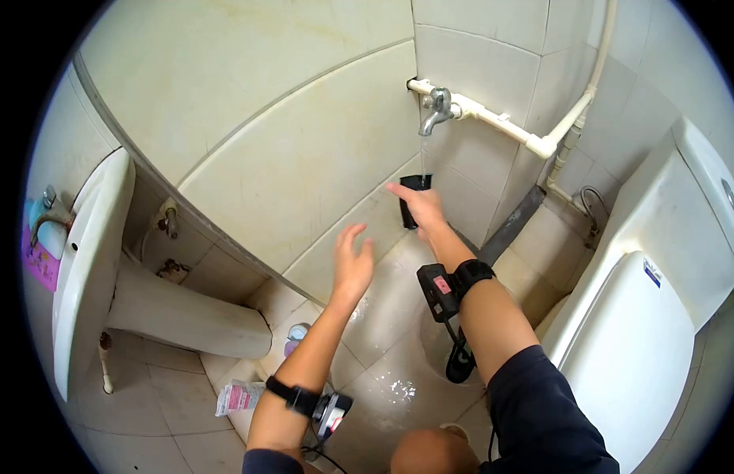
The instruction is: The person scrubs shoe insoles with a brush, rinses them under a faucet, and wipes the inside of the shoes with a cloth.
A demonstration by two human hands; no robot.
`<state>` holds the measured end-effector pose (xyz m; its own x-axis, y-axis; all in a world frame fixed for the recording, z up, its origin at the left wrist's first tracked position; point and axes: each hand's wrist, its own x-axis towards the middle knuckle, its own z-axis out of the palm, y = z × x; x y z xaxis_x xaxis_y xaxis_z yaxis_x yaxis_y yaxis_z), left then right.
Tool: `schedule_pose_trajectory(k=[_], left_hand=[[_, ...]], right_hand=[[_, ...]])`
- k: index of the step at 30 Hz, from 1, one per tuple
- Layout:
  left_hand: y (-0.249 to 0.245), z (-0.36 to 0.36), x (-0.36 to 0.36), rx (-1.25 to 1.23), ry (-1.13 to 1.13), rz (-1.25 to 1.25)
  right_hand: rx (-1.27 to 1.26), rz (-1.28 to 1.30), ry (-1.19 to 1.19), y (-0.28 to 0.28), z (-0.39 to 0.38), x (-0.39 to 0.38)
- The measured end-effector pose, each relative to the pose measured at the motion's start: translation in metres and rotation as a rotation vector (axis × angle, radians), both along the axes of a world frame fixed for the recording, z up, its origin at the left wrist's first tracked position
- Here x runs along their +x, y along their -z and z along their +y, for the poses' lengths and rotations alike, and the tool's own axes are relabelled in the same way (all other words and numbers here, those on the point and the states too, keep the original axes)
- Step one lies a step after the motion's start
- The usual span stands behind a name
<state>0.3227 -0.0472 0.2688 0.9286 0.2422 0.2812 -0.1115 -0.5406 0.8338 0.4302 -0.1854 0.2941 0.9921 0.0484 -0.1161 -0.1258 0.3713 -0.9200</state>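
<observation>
Water runs from a metal tap (437,113) on the wall down into a black container (415,183). My right hand (421,207) is at the container's right side, with the thumb and fingers around it. The container stands upright beneath the tap, its lower part showing left of my fingers. To the left, my left hand (352,258) is raised over the wet floor, its fingers apart and bent, holding nothing. Both forearms carry strapped-on black devices with cables.
A white sink (98,261) on a pedestal is at the left, a white toilet (635,347) at the right. White pipes (501,125) run along the wall. A plastic packet (239,397) and a small bluish item (297,332) lie on the lower left ledge.
</observation>
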Motion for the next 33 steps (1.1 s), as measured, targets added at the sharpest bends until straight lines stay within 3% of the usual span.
schedule_pose_trajectory(k=[8,10,14,17,19,20,26,28,33], left_hand=[[-0.023,0.048,-0.098,-0.165,-0.033,0.162],[-0.020,0.049,-0.105,-0.171,-0.028,0.135],[-0.025,0.043,-0.112,-0.166,0.008,0.084],[-0.029,0.039,-0.115,-0.211,0.024,0.117],[-0.028,0.038,-0.118,-0.218,0.031,0.115],[-0.027,0.038,-0.121,-0.220,0.036,0.118],[-0.035,0.037,-0.135,-0.204,0.045,0.117],[-0.041,0.035,-0.140,-0.240,0.026,0.147],[-0.045,0.037,-0.148,-0.189,0.057,0.105]], right_hand=[[-0.257,-0.041,0.200,0.034,0.005,0.006],[-0.130,-0.105,0.191,0.033,0.015,-0.003],[-0.161,-0.078,0.112,0.038,0.015,-0.007],[-0.031,-0.114,0.030,0.035,0.013,-0.011],[0.218,0.028,-0.055,0.022,0.010,-0.017],[0.217,0.029,-0.054,0.021,0.005,-0.018],[-0.020,0.018,-0.046,0.011,-0.009,-0.011],[-0.290,0.070,-0.063,-0.004,-0.004,-0.016],[-0.146,0.158,-0.081,-0.018,0.009,-0.022]])
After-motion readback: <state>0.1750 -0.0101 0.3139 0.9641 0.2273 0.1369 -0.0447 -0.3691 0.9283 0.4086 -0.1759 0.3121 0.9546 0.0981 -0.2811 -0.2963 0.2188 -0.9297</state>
